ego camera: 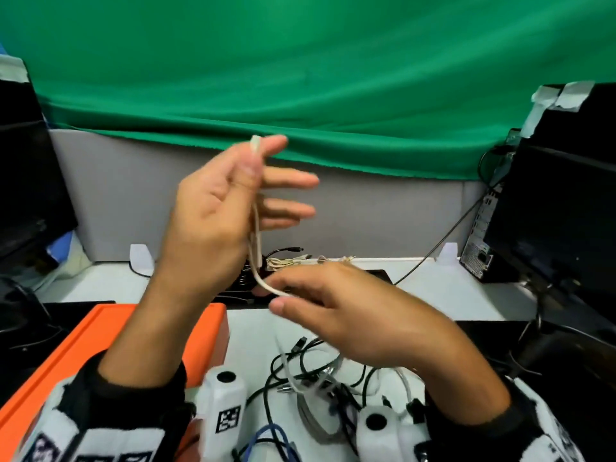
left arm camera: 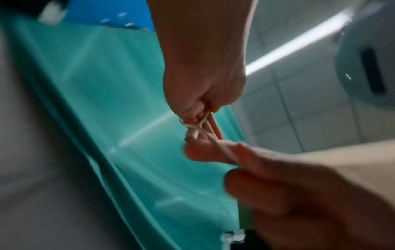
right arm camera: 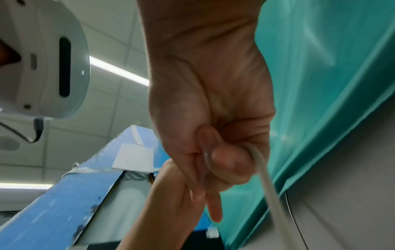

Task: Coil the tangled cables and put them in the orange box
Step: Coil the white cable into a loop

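My left hand (ego camera: 260, 155) is raised in front of the green cloth and pinches a white cable (ego camera: 255, 228) between thumb and index finger. The cable's plug end (ego camera: 256, 143) sticks up above the pinch, and the other fingers are spread straight. From there the cable hangs down and curves into my right hand (ego camera: 280, 295), which holds it lower down between thumb and fingers. In the right wrist view, the right hand (right arm camera: 213, 160) curls around the cable (right arm camera: 267, 177). The orange box (ego camera: 66, 345) lies at the lower left under my left forearm. A tangle of black, white and blue cables (ego camera: 316, 378) lies on the white table below my right hand.
A black computer tower (ego camera: 550, 211) stands at the right and a dark monitor (ego camera: 20, 178) at the left. More bundled cables (ego camera: 300, 261) lie at the back by the grey partition (ego camera: 383, 215). Green cloth (ego camera: 300, 78) hangs behind.
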